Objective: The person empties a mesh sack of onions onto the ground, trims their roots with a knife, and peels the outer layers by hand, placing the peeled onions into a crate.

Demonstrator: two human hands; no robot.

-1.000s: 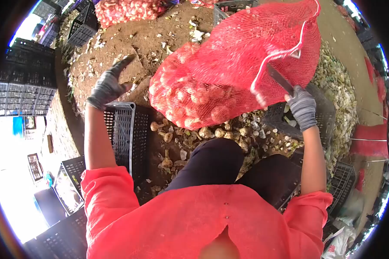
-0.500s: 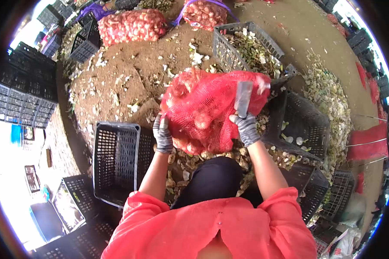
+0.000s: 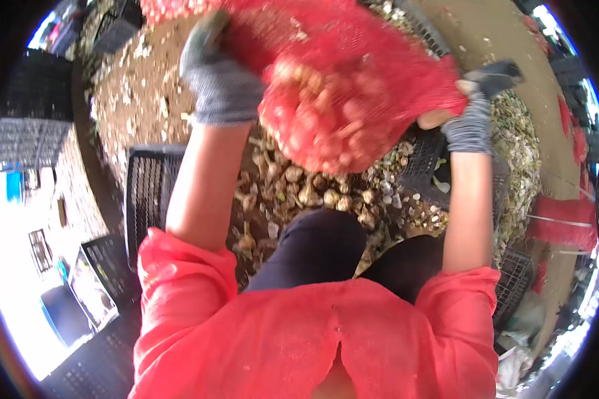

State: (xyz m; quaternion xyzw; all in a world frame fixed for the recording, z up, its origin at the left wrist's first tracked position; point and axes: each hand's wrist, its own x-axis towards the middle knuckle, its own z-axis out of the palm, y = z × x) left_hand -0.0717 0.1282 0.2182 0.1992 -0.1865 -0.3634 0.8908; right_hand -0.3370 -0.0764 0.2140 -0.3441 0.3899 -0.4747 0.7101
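Between my hands hangs a red mesh bag (image 3: 353, 73), its lower part bulging with garlic bulbs (image 3: 313, 110). My left hand (image 3: 219, 83), in a grey knit glove, is closed on the bag's upper left; its fingertips are partly blurred. At the bag's right edge, my gloved right hand (image 3: 469, 120) grips the mesh. A flat-bladed knife (image 3: 496, 78) sticks out to the right from that same hand, blurred by motion. Loose garlic bulbs (image 3: 306, 193) lie on the ground under the bag, in front of my knees.
A black plastic crate (image 3: 146, 193) stands to my left, and another crate (image 3: 426, 163) sits right of the bag. Peelings and trimmings (image 3: 519, 133) are heaped at the right. Stacked crates (image 3: 30, 120) rise at far left. Another filled red mesh bag (image 3: 173, 9) lies at the top.
Both hands have risen away from my body and spread apart, lifting the bag off the ground. Its garlic now hangs in the lower part, and more loose bulbs show below.
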